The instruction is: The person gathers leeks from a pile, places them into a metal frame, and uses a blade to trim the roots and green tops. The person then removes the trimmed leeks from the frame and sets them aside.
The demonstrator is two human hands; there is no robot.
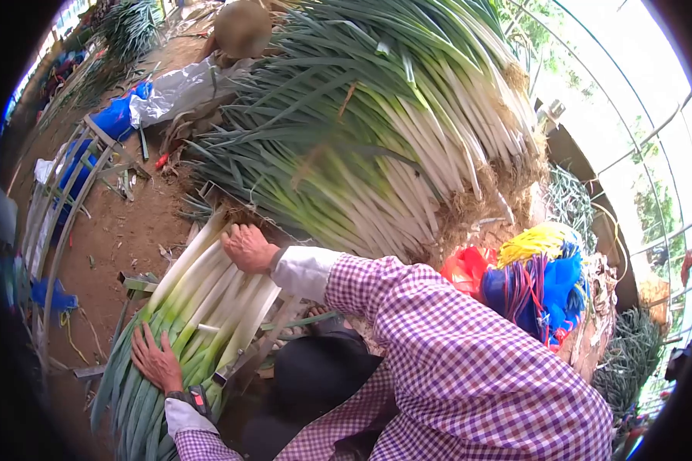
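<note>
A bundle of leeks (207, 307) lies in a metal frame in front of me, white stems toward the top and green leaves toward the bottom left. My left hand (158, 359) rests on the green part, its fingers spread. Near the upper, white ends is my right hand (250, 247), with its fingers curled down; what they hold, if anything, is hidden. Beyond it lies a large pile of leeks (392, 115), roots toward the right.
Red, yellow and blue ties (542, 276) lie at the right. Curved poles (61, 230) stand at the left beside blue plastic. A round-topped object (242, 29) is at the top. More green leaves (627, 361) lie at the far right.
</note>
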